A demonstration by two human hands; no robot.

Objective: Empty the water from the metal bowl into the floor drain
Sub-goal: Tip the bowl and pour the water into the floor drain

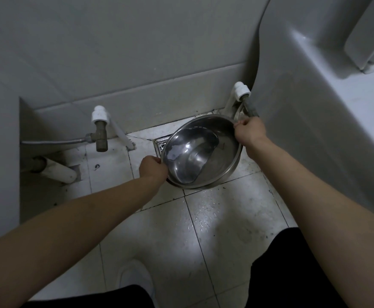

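Observation:
A shiny metal bowl (203, 150) is held low over the tiled floor, tilted with its left rim lower. Water pools on its lower left inner side. My left hand (152, 168) grips the near-left rim. My right hand (249, 131) grips the far-right rim. The square floor drain (160, 144) shows just left of the bowl's rim, mostly hidden under the bowl.
A brass valve with a white pipe fitting (100, 127) juts from the wall at left, with a hose running left. Another white fitting (240, 91) stands behind the bowl. A large white basin (315, 103) fills the right side. My shoe (135, 278) rests on the wet tiles.

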